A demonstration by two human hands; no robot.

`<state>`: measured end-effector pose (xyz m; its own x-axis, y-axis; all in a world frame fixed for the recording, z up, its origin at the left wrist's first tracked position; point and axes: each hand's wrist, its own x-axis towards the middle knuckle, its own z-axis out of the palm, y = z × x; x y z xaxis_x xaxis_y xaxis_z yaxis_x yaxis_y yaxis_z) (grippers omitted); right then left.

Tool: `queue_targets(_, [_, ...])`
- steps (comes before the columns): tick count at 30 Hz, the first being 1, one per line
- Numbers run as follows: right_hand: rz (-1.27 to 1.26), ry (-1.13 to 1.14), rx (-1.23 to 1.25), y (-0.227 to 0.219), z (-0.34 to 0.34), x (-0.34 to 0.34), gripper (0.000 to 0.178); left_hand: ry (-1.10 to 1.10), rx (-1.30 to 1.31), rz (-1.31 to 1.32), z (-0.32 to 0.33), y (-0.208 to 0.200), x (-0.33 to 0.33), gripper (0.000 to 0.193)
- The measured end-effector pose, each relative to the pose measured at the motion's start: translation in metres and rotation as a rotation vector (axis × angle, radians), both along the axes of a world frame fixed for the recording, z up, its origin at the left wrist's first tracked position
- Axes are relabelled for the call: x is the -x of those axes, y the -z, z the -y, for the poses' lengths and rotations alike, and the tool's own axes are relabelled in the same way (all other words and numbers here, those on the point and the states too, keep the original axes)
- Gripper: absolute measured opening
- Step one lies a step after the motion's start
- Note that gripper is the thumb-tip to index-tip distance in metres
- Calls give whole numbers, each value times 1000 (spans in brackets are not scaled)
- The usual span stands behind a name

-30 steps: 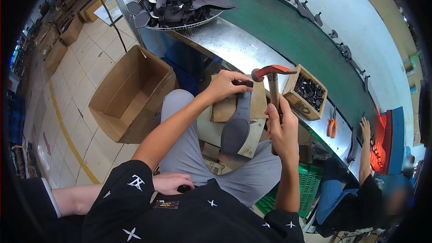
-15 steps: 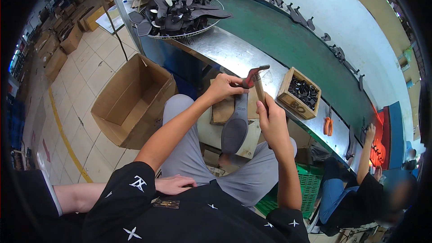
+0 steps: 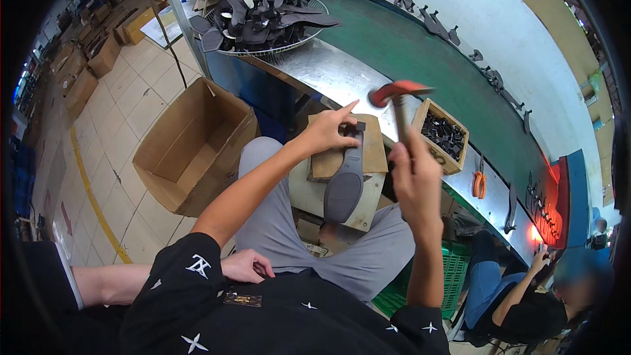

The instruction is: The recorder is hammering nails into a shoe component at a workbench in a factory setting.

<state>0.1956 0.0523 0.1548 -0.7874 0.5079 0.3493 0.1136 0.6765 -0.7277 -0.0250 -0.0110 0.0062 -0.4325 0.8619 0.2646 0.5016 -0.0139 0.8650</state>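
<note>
A grey shoe sole (image 3: pixel 344 187) lies with its wide forepart toward me and its narrow heel end on a tan pad. My left hand (image 3: pixel 326 130) grips that heel end, thumb and fingers around it, while the index finger points away. At the tip of the heel a small dark piece shows, partly covered by my fingers. My right hand (image 3: pixel 418 174) is closed around the wooden handle of a hammer (image 3: pixel 399 92). Its red head, blurred by motion, is raised above the metal bench edge, right of the sole and apart from it.
The pad (image 3: pixel 376 148) rests on a pale stand between my knees. On the bench are a wooden box (image 3: pixel 453 165) of small black pieces, orange-handled pliers (image 3: pixel 480 184) and a wire basket (image 3: pixel 292 45) of soles. A cardboard box (image 3: pixel 187 151) stands left. Another person's hand (image 3: pixel 246 266) is near my left side; a co-worker sits right.
The hammer has swung up and right, away from the heel. My left hand's index finger has stretched out. The co-worker's raised arm at right has come down.
</note>
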Motion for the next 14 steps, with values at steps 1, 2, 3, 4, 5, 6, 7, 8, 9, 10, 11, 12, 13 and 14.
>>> queue_targets(1, [-104, 38, -11, -9, 4, -6, 32, -22, 10, -152, 2, 0, -3, 87])
queue_targets(2, [-183, 47, 15, -23, 9, -11, 31, -46, 20, -304, 5, 0, -4, 110])
queue_targets(3, [-266, 62, 38, -34, 16, -15, 30, -44, 20, -301, 5, 0, -4, 110])
queue_targets(4, [-263, 62, 37, -31, 18, -15, 30, -37, 72, -297, 5, 0, -2, 117])
queue_targets(5, [-217, 85, -9, -25, 19, -13, 27, -31, 125, -292, 6, -1, -1, 124])
queue_targets(6, [-168, 127, -63, -17, 18, -16, 24, -54, 138, -304, 0, -8, -7, 124])
queue_targets(7, [-94, 69, -267, 17, 6, -5, 20, -54, 142, -303, 1, -8, -7, 124])
queue_targets(8, [10, 62, -169, 51, -5, -1, 19, -57, 143, -314, -3, -8, -9, 125])
queue_targets(9, [108, 53, -65, 71, -11, 1, 19, -61, 148, -328, -4, -6, -8, 125])
queue_targets(10, [76, 29, -125, 59, -10, 3, 19, -62, 187, -329, 1, 1, -4, 124])
queue_targets(11, [42, 7, -184, 41, -12, 0, 19, -70, 176, -363, 1, 9, -2, 123])
queue_targets(12, [-50, 30, -287, 18, -6, -5, 19, -49, 191, -322, 3, 3, -6, 122])
queue_targets(13, [7, 119, -74, -6, 7, -13, 21, -38, 201, -284, 4, -6, -6, 122])
queue_targets(14, [7, 117, -76, -7, 7, -13, 21, -42, 173, -295, 2, -3, -6, 122])
